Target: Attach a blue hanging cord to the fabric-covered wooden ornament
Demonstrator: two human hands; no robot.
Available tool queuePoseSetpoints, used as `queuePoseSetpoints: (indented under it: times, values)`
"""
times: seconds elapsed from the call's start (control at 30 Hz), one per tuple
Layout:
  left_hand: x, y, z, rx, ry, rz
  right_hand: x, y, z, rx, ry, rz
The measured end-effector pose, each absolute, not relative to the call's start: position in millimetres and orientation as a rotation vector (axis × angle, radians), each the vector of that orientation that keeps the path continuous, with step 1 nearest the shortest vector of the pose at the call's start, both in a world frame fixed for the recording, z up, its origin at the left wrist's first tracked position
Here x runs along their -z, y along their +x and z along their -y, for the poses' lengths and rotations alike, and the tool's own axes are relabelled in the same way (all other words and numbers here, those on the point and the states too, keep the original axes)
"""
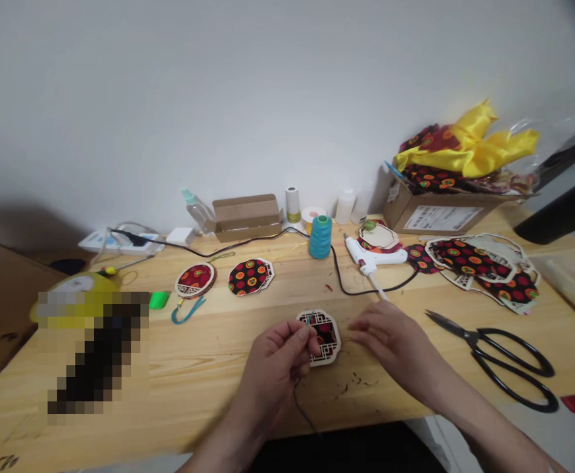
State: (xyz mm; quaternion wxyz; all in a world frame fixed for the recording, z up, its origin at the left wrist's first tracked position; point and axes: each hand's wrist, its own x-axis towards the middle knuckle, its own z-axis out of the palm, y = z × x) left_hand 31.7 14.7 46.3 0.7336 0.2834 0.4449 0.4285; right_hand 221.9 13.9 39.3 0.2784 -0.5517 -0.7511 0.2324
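My left hand [287,348] is closed in a pinch on a thin teal cord [309,318], whose dark-looking tail hangs below toward the table's front edge. Under and beside those fingertips lies an octagonal wooden lattice ornament [330,335] backed with dark red patterned fabric; my fingers cover its left part. Just right of the ornament, my right hand [390,341] hovers with loosely bent fingers slightly apart, and no object shows between them. Behind it is a white glue gun [378,256] with its glue stick pointing toward me. A cone of teal thread [320,238] stands farther back.
Large black-handled scissors [477,341] lie open at right. Fabric-covered ornaments [250,276] and a round one [196,280] with a teal loop sit mid-left. A cardboard box [430,210] of fabric stands back right. A black cable [208,253] crosses the table. Left, an area is pixelated.
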Motion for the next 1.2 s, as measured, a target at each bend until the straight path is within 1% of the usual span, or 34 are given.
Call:
queuePoseSetpoints:
  times: [0.23,0.37,0.57,0.73,0.9,1.03,1.2]
  values:
    - [-42,35,-16,-0.939,0.634,-0.999,-16,220,8,-0.536,-1.474,2.083]
    - [-42,35,-17,-0.931,0.672,-1.018,-17,212,6,-0.497,-1.497,2.157]
    - [-51,42,-21,-0.911,0.911,-1.115,-51,209,-11,-0.351,-1.322,2.323]
    - [-58,53,-29,-0.92,0.989,-1.117,-81,207,-32,-0.112,-1.217,2.479]
    - [-65,56,-46,-1.008,1.012,-1.09,-100,209,-61,0.108,-1.088,2.519]
    - [-66,56,-60,-1.049,0.934,-1.03,-101,208,-84,0.115,-1.069,2.426]
    - [-55,56,-67,-1.065,0.832,-0.963,-83,203,-96,0.004,-1.035,2.292]
